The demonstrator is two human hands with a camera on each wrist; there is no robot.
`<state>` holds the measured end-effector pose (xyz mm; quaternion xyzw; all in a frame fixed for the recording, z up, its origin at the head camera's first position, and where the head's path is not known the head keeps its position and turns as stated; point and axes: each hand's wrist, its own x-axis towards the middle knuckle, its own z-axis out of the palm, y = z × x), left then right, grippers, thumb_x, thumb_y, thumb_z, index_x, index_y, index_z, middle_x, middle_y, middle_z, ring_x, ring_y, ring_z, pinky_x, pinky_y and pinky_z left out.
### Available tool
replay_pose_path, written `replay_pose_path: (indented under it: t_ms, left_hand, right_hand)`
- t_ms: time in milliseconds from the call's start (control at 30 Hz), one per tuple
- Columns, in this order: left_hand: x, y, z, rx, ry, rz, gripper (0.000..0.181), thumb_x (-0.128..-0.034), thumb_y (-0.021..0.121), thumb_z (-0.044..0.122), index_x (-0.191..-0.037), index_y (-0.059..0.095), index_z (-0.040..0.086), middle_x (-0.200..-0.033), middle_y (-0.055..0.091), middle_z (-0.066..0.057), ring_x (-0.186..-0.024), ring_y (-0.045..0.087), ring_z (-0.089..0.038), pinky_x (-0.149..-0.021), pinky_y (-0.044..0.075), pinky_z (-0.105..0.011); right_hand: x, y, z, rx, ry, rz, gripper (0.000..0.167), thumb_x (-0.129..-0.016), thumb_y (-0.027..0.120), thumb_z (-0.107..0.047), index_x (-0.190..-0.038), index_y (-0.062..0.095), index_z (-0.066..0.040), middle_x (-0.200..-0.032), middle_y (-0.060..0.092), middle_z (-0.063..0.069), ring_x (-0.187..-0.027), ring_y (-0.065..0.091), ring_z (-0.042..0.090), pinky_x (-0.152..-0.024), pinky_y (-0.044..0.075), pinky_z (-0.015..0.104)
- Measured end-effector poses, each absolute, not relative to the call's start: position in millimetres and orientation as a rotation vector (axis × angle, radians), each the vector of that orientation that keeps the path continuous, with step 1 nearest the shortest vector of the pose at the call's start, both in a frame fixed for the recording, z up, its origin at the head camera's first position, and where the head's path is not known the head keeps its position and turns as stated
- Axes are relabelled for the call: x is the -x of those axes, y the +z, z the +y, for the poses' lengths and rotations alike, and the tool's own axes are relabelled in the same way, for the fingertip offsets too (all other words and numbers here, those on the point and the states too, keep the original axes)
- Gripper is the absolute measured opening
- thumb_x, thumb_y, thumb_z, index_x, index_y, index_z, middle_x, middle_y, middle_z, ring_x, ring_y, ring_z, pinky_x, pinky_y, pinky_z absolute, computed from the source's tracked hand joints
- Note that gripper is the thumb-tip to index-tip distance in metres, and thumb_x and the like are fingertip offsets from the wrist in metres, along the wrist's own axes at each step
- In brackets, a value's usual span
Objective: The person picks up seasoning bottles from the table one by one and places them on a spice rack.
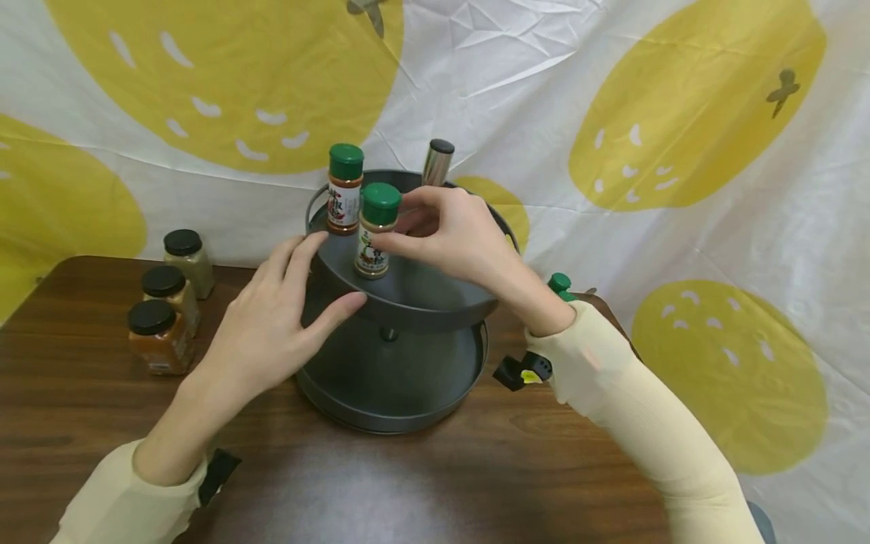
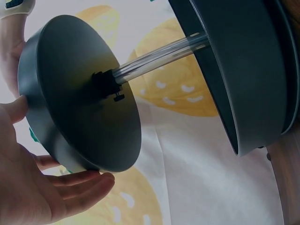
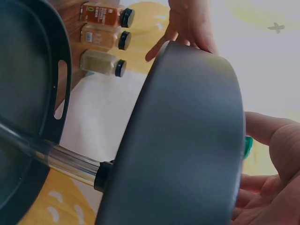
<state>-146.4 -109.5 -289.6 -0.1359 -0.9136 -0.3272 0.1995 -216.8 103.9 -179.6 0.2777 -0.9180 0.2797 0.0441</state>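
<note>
Although its base sits at or just over the floor of the upper tray, the nearer green-capped bottle is roughly upright, toward the tray's near left; base contact cannot be confirmed. The right hand pinches it from the right side in a narrow grip, thumb low on the body, forefinger near the cap. Judged best: hold the bottle plumb, let the whole base bear flat, then part thumb and finger evenly so that it does not tip. Its neighbour, a second green-capped bottle, stands close behind and to the left; a sideways nudge could knock it.

Left hand: spread wide, holding no bottle, thumb and fingers about the wall of the upper tray, seemingly touching it. Light steadying there seems sound, since one clear post carries the tray above the lower tray.

Farther out: a metallic cylinder at the back of the upper tray; three black-capped jars on the wooden table, left, well apart from the work.
</note>
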Motion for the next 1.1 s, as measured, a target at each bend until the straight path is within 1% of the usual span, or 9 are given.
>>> replay_pose_path:
  t_ms: [133,400,567,667,833,1100]
  left_hand:
    - [146.3,-289.5,-109.9,0.383,-0.929,-2.559,0.085,-0.0956,0.054,0.065,-0.158,0.027,0.015,-0.156,0.033,-0.020,-0.140,0.038,-0.041,-0.098,0.041,-0.069]
    - [146.6,-290.4,-110.4,0.383,-0.944,-2.559,0.085,-0.0956,0.055,0.064,-0.158,0.027,0.015,-0.157,0.032,-0.019,-0.141,0.037,-0.039,-0.100,0.040,-0.067]
    - [147.6,-290.4,-110.1,0.383,-0.948,-2.553,0.085,-0.0956,0.055,0.065,-0.159,0.027,0.016,-0.157,0.032,-0.018,-0.142,0.036,-0.039,-0.101,0.040,-0.067]
    - [147.1,-290.0,-110.4,0.391,-0.944,-2.547,0.085,-0.0957,0.055,0.065,-0.159,0.027,0.015,-0.157,0.032,-0.019,-0.141,0.037,-0.039,-0.101,0.039,-0.067]
    - [146.9,-288.8,-111.8,0.396,-0.931,-2.539,0.086,-0.0953,0.055,0.065,-0.159,0.027,0.014,-0.157,0.032,-0.020,-0.141,0.037,-0.040,-0.100,0.039,-0.068]
    - [146.6,-289.4,-112.6,0.390,-0.934,-2.536,0.087,-0.0951,0.056,0.065,-0.159,0.026,0.013,-0.157,0.032,-0.020,-0.142,0.036,-0.040,-0.101,0.039,-0.068]
  right_hand:
    - [213.2,-178.0,110.2,-0.838,0.895,-2.784,0.050,-0.084,0.082,-0.039,-0.123,0.070,-0.010,-0.102,0.074,-0.002,-0.093,0.069,0.008,-0.083,0.054,0.030]
    - [207.0,-175.3,122.9,-0.827,0.967,-2.726,0.045,-0.082,0.085,-0.033,-0.118,0.072,-0.008,-0.101,0.075,0.002,-0.092,0.070,0.012,-0.083,0.054,0.032]
    - [199.6,-169.4,134.7,-0.808,1.069,-2.710,0.046,-0.083,0.084,-0.030,-0.121,0.070,-0.007,-0.105,0.074,0.004,-0.096,0.070,0.015,-0.088,0.053,0.035]
    - [193.2,-164.7,144.6,-0.780,1.112,-2.705,0.048,-0.085,0.083,-0.031,-0.125,0.068,-0.009,-0.108,0.073,0.002,-0.097,0.069,0.014,-0.088,0.053,0.035]
    - [185.7,-157.5,161.0,-0.711,1.144,-2.683,0.048,-0.086,0.082,-0.032,-0.128,0.067,-0.013,-0.110,0.073,0.001,-0.098,0.068,0.015,-0.083,0.053,0.030]
    - [175.9,-147.3,180.4,-0.617,1.240,-2.619,0.048,-0.086,0.082,-0.031,-0.130,0.067,-0.016,-0.114,0.072,0.004,-0.101,0.069,0.018,-0.088,0.054,0.029]
